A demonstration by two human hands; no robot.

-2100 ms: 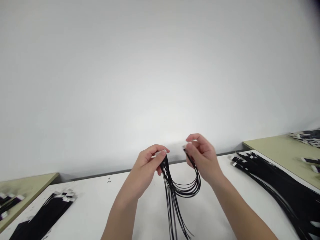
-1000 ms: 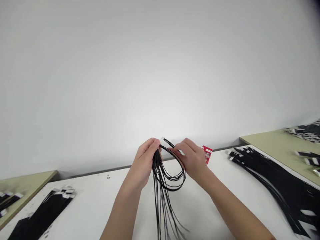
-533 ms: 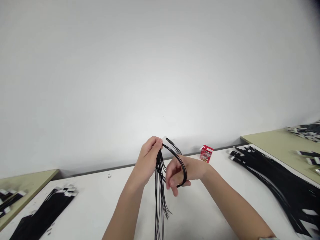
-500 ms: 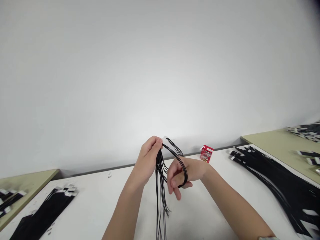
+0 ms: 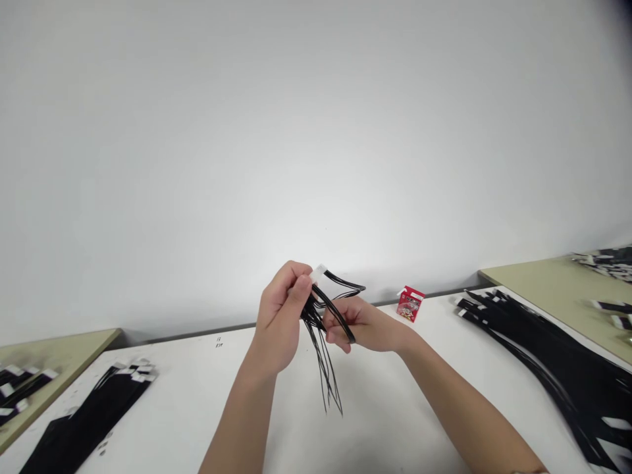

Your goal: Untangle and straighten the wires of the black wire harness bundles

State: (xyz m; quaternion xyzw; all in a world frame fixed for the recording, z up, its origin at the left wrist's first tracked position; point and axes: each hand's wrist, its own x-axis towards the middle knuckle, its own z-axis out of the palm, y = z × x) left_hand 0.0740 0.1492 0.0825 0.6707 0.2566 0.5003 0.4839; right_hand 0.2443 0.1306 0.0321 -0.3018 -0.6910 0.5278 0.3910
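My left hand pinches a white connector between thumb and fingers, above the white table. Thin black wires run from the connector and hang below the hand, their loose ends fanned out. Part of the wires arches over to the right in a loop. My right hand is closed on this loop, with its fingers curled and the wires crossing over them. The fingertips of the two hands are close together but apart. The left palm hides part of the bundle.
A red packet lies near the table's back edge. Black cable bundles with white ends lie at left and right. Beige side surfaces carry more cables. A pale wall stands behind.
My right hand has closed its fingers on the wire loop and moved slightly left. My left hand has shifted left, showing more of the connector. The hanging wires have drawn up.
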